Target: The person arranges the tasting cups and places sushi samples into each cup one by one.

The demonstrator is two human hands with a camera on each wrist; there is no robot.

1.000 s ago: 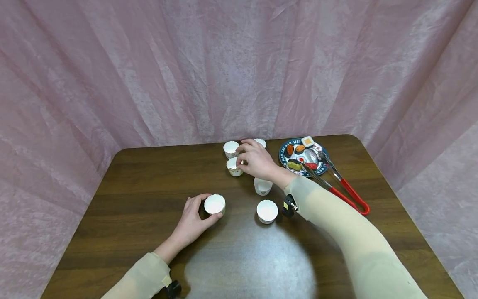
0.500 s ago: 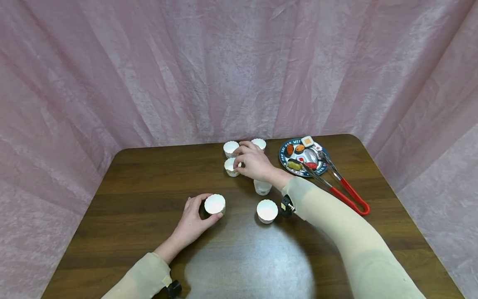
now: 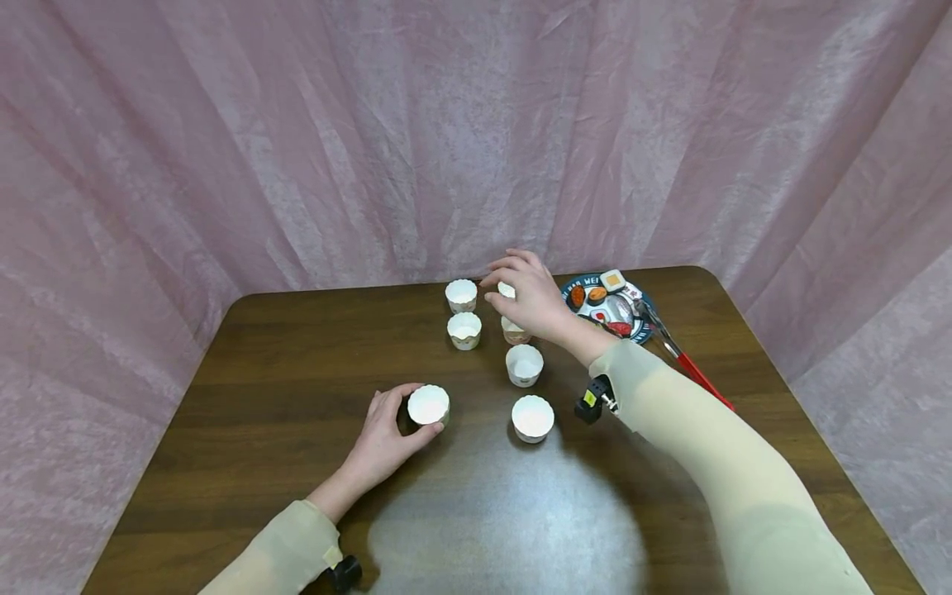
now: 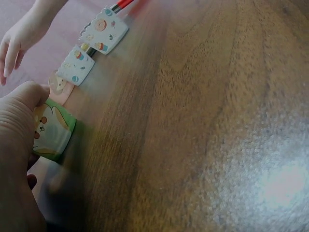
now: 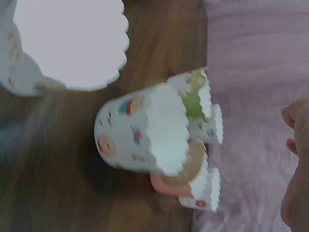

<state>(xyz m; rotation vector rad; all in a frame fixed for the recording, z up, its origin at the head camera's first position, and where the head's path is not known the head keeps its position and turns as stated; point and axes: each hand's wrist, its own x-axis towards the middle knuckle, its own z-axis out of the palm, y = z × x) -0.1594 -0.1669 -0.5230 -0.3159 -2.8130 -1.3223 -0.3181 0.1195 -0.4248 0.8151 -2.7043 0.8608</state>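
My left hand [image 3: 390,434] grips a paper baking cup [image 3: 428,405] between thumb and fingers at the left of the cups. In the left wrist view this cup [image 4: 54,129] is green with a cartoon animal face. My right hand [image 3: 528,296] hovers with loose fingers over the back of the right column, holding nothing and partly hiding two cups there. That column has a front cup [image 3: 532,419], a second cup [image 3: 524,365] and a pinkish third cup [image 3: 516,333]. Left of the hand stand a back cup [image 3: 461,295] and a nearer cup [image 3: 464,330].
A round blue-rimmed plate [image 3: 568,291] with sushi-like pieces lies at the back right. Red-handled tongs [image 3: 702,380] rest against it, partly behind the right arm. A pink curtain [image 3: 461,165] hangs behind the wooden table [image 3: 260,397].
My right hand has left the nearer cup of the left pair and moved right and back, uncovering that cup and the second cup of the right column. The left hand has stayed still.
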